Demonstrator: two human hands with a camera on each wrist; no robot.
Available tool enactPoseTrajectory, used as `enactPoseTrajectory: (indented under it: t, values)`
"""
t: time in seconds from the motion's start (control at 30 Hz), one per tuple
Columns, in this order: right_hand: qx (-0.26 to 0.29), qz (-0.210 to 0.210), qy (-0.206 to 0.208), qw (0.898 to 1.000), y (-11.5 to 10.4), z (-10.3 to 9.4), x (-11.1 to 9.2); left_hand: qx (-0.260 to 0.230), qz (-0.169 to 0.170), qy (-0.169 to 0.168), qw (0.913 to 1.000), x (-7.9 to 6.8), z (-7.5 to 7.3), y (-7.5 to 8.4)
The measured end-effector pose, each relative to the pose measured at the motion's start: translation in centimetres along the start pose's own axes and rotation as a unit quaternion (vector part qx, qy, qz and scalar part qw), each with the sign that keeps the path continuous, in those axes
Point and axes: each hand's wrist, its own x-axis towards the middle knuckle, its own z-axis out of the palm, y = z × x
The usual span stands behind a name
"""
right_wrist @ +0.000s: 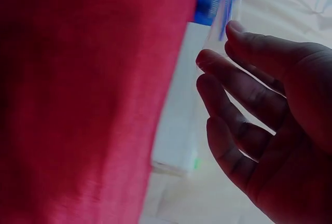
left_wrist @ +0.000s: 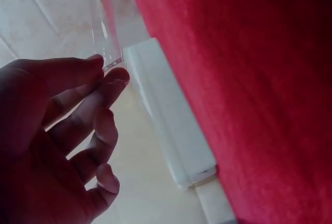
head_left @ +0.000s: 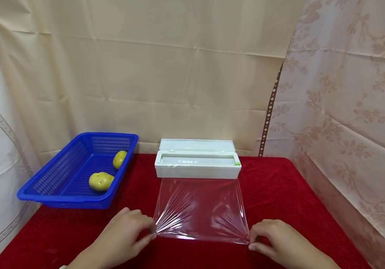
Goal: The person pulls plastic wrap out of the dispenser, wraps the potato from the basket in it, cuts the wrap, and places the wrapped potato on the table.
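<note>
A sheet of clear plastic wrap stretches toward me from a white wrap dispenser box, whose lid stands raised at the back. My left hand pinches the sheet's near left corner between thumb and fingers. At the near right corner, my right hand pinches the film in the same way. Creases fan out from both corners, and the near edge runs taut between the hands. In the left wrist view the film rises from the left fingertips. The right wrist view shows the right hand with its other fingers loosely bent.
A blue plastic basket stands at the left of the table, holding a potato and another yellow potato. Red cloth covers the table. Behind it hangs a beige curtain, with a flowered curtain on the right.
</note>
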Motion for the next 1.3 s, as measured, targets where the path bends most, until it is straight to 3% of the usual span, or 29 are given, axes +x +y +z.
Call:
enactPoseTrajectory:
  t: [0.23, 0.53, 0.77, 0.93, 1.03, 1.13, 1.3]
  values:
    - [0.054, 0.012, -0.046, 0.997, 1.4, 2.0, 0.8, -0.006, -0.004, -0.075, 0.9972, -0.2, 1.3, -0.3]
    - [0.024, -0.043, -0.026, 0.998, 2.2, 3.0, 1.4, -0.011, -0.004, -0.142, 0.9898, 0.0, 2.6, -0.6]
    - [0.013, -0.012, -0.036, 0.999, 1.8, 3.4, 1.6, -0.017, 0.014, -0.151, 0.9883, 0.0, 3.1, -0.8]
    - [-0.037, -0.053, -0.011, 0.998, 1.9, 3.1, 2.1, -0.038, 0.023, -0.143, 0.9887, 0.4, 3.3, -1.1]
    - [-0.043, -0.049, -0.024, 0.998, 2.0, 2.8, 2.6, -0.068, 0.009, -0.154, 0.9857, 0.9, 3.2, -1.1]
    - [-0.035, -0.027, -0.036, 0.998, 2.0, 2.4, 3.0, -0.117, -0.022, -0.179, 0.9765, 1.3, 3.1, -1.1]
    - [-0.012, -0.008, -0.021, 1.000, 2.1, 1.6, 4.1, -0.161, -0.058, -0.194, 0.9659, 1.9, 3.3, -1.4]
